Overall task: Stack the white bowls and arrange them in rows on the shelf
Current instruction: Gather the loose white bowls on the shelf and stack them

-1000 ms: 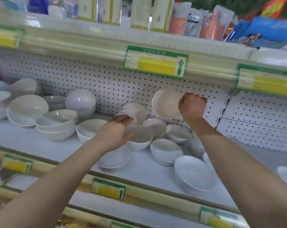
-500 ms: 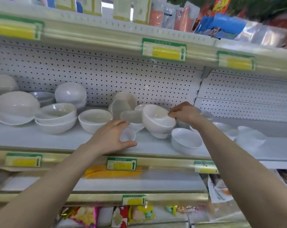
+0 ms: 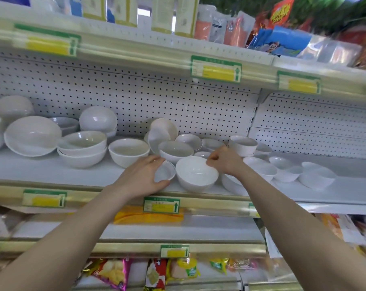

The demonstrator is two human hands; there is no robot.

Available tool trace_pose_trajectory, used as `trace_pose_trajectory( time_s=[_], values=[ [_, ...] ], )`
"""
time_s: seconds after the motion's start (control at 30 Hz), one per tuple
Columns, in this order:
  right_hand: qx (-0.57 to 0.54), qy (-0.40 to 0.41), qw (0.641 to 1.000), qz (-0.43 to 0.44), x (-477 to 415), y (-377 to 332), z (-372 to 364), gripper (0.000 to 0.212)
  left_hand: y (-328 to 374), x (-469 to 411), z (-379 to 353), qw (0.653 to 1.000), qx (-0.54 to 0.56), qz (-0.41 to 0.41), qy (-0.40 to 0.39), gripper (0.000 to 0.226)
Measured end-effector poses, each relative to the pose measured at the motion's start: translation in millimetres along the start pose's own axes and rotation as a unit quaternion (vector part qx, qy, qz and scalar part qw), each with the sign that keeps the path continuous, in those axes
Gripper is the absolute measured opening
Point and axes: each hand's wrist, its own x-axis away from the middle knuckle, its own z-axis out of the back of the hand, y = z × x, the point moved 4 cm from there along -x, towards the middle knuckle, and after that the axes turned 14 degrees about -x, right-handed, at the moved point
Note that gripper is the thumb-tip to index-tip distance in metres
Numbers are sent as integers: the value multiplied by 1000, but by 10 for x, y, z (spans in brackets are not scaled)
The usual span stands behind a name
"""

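R hand [image 3: 225, 161] pinches bowl [image 3: 195, 177] (mouth twd camera); L hand [image 3: 140, 177] grips dish [image 3: 166, 171].

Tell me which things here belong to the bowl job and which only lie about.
Job: left hand gripping the small bowl; right hand pinching the rim of the deep bowl; stacked bowls; shelf.
Lying about: price labels; packets above; snack bags below.

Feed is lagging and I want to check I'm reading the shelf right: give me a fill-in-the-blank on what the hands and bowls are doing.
1. The left hand grips the small bowl, which sits to the ____ of the deep bowl.
2. The right hand pinches the deep bowl by its ____.
3. The arrow on the price label under the small bowl points ____.
Missing words: left; rim; up.
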Motion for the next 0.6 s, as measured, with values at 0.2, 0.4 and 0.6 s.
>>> trace_pose_trajectory(
  time_s=[0.2,0.4,0.6],
  values=[
    [78,44,996,-17,-68,14,-79,20,79,-10,-22,1000,-5,-13,7,77],
    [124,45,991,-5,-146,9,-144,22,127,-115,23,1000,-3,-2,7,87],
    [15,10,999,-33,-319,93,4,38,169,-369,79,1000,-7,-2,18,74]
  ],
)
